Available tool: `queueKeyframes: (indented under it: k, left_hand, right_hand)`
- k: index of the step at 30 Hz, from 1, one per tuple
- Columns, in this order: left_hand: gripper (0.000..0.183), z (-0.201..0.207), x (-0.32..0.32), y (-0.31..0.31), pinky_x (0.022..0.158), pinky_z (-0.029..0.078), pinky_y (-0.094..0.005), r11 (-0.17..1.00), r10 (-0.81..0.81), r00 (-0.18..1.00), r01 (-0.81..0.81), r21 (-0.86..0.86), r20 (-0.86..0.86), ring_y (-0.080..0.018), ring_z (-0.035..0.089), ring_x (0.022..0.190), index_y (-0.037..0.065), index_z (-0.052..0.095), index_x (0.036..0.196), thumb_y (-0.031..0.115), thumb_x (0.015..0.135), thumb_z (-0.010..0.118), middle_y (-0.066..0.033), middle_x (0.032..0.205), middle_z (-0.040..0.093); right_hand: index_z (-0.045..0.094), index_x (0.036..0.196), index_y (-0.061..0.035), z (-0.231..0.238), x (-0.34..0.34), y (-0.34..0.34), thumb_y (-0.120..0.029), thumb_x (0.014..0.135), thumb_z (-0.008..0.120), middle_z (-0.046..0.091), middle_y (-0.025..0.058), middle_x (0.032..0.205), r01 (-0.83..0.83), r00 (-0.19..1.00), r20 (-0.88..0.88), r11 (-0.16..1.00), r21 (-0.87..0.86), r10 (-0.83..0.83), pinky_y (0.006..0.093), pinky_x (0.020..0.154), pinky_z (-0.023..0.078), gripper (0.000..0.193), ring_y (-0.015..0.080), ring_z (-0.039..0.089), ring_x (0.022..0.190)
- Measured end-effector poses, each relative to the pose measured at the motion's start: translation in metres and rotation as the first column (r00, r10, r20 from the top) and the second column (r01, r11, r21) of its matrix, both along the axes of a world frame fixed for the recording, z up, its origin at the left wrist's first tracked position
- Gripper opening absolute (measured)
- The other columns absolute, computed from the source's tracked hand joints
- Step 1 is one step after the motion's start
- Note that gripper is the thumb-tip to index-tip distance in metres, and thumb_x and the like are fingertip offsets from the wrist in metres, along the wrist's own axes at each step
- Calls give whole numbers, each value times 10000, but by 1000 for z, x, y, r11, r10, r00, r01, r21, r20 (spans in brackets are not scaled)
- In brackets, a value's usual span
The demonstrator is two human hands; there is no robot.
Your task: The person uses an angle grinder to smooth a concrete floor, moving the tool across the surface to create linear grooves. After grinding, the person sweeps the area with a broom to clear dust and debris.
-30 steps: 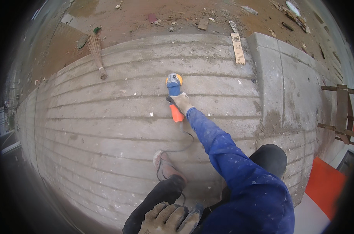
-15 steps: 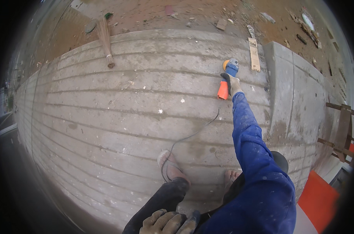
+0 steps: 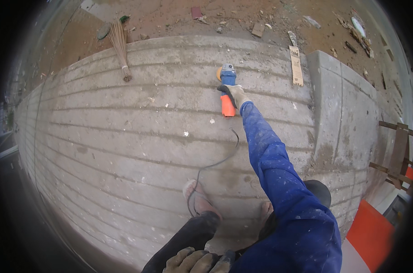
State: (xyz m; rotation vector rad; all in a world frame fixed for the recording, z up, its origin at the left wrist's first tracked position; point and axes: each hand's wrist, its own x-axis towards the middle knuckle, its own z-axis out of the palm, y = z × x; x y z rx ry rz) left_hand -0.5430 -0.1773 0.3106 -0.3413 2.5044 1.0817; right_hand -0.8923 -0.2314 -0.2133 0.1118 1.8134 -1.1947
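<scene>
Ahead on grooved concrete (image 3: 124, 152): my right hand (image 3: 238, 94) wraps grinder (image 3: 228, 78), long axis pointing away; left hand (image 3: 198, 262) well behind, fingers bent, cannot tell if holding anything.

Floor: crosswise-lined grey concrete (image 3: 124, 107)
Far edge: brown dirt (image 3: 165, 20), scattered debris (image 3: 257, 29)
Right: concrete block (image 3: 328, 95), wooden frame (image 3: 399, 152) beyond
Light: soft, even daylight

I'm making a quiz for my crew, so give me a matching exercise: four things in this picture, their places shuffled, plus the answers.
1. Angle grinder
2. Stick broom
3. Dark cord
4. Left hand

A. Crossing the left foot
B. Gloved, at the picture's lower edge
C. Gripped by the right hand
D. Upper left, partly on grooved concrete

Pairs: 1-C, 2-D, 3-A, 4-B
</scene>
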Motion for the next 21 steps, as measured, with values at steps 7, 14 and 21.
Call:
queueKeyframes:
  k: [7,14,21]
  left_hand:
    - [470,-3,9,-17,1017,475,-517,998,-35,996,31,58,79,-389,630,1130,-7,611,1330,201,912,558,-214,1204,639]
    - [503,1,25,-25,1027,471,-518,990,98,979,-114,79,178,-361,625,1145,-5,612,1344,222,898,569,-193,1197,637]
    - [478,0,33,-24,1018,468,-505,988,133,986,-140,63,105,-343,630,1120,2,636,1289,245,882,575,-174,1171,642]
  right_hand:
    - [695,923,38,-9,9,-25,-217,763,870,721,125,823,-123,988,-86,990,68,129,390,543,558,349,227,689,601]
    - [791,993,9,-19,-93,78,-250,800,806,721,151,866,193,966,-146,972,-133,-212,389,648,574,323,255,706,713]
    - [753,983,42,-24,-60,61,-197,776,840,711,143,877,106,984,-113,965,-240,-136,395,629,567,328,255,693,703]
